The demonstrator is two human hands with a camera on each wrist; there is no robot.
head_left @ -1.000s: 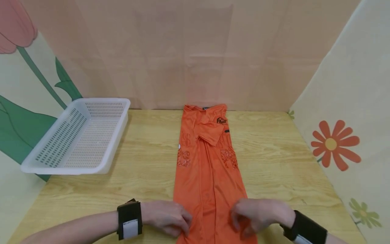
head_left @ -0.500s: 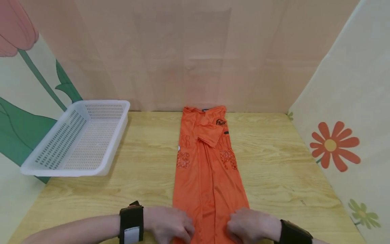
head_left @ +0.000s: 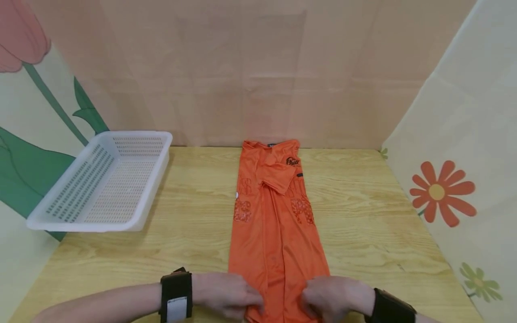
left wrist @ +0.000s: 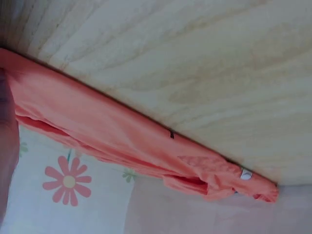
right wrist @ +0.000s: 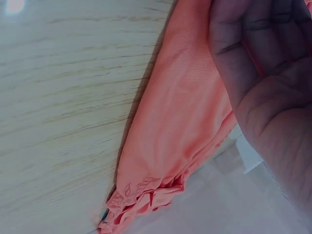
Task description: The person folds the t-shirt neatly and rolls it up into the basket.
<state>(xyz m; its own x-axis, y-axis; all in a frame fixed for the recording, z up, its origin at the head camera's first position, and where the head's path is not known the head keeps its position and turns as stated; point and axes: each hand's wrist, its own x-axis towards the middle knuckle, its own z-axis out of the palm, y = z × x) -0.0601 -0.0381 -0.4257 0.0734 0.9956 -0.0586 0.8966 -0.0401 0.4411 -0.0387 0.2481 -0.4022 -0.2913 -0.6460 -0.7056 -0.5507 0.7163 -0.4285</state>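
Table (head_left: 194, 237), wood-grained, against pinkish backdrop (head_left: 274, 67); left hand (head_left: 227, 292) and right hand (head_left: 334, 295) apart, both clamped on orange garment (head_left: 274, 246).

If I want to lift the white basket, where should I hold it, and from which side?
Probably the middle of the right rim, with the left hand coming from the right. The basket stands upright, and that long rim faces the shirt, whereas the left side is close to the tulip cloth. The rim seems to jut outward, so it could likely be hooked from below.
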